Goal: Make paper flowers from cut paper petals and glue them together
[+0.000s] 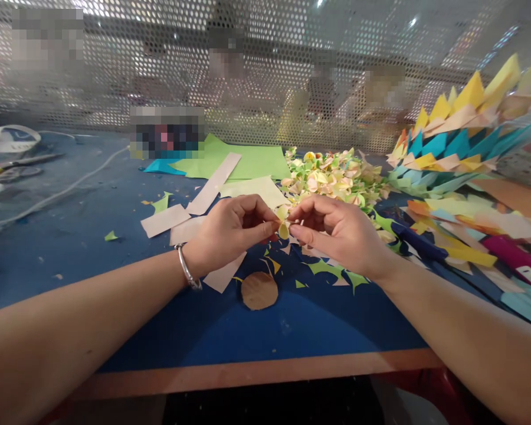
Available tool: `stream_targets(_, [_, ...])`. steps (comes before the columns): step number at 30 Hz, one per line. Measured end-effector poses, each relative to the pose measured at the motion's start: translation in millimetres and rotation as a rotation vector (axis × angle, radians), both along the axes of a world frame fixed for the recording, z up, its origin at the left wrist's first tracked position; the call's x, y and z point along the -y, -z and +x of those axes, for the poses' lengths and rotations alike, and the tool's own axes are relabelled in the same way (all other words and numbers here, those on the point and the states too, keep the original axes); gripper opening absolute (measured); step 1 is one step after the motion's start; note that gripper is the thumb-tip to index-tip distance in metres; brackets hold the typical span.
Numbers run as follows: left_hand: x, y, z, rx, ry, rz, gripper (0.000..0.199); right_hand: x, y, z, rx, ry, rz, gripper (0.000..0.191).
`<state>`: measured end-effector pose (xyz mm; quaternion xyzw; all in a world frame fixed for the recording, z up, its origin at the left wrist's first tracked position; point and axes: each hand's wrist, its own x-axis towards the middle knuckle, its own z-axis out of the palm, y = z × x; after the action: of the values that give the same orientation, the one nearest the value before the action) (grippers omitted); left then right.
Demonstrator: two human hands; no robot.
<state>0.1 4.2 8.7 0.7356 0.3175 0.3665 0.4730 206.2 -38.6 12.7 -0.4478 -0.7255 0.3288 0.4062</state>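
Note:
A small pale-yellow paper flower (pixel 283 229) is pinched between both hands above the blue tabletop, its petals standing up and down between the fingertips. My left hand (pixel 236 227), with a silver bangle at the wrist, grips it from the left, thumb against fingers. From the other side my right hand (pixel 338 231) has thumb and forefinger closed at the flower's edge. Just below lies a round brown disc (pixel 259 290) among green and yellow paper scraps (pixel 325 270). Behind the hands rises a heap of similar paper flowers (pixel 336 174).
Pale paper strips (pixel 215 184) and green sheets (pixel 252 162) lie behind my left hand. Right of my right hand are a dark blue handle (pixel 418 241), a purple power strip (pixel 511 260) and a spiky layered paper piece (pixel 460 141). A perforated metal panel (pixel 265 88) closes off the back.

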Motion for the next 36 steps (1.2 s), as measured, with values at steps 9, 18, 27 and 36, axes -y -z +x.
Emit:
stream_targets(9, [-2.3, 0.8, -0.7, -0.025, -0.032, -0.005, 0.009, -1.4, 1.5, 0.2, 0.009, 0.008, 0.002, 0.017])
stream_targets(18, [-3.9, 5.0, -1.8, -0.044, -0.035, 0.052, 0.012, -1.3, 1.6, 0.1, 0.016, 0.028, -0.007, 0.02])
stream_targets(27, [-5.0, 6.1, -1.7, -0.069, -0.037, 0.099, 0.013, -0.5, 3.5, 1.0, 0.014, 0.051, -0.05, 0.027])
stream_targets(36, [-6.2, 6.9, 1.4, -0.055, -0.034, 0.06, 0.009, -2.0, 5.7, 3.3, -0.012, 0.039, -0.05, 0.027])
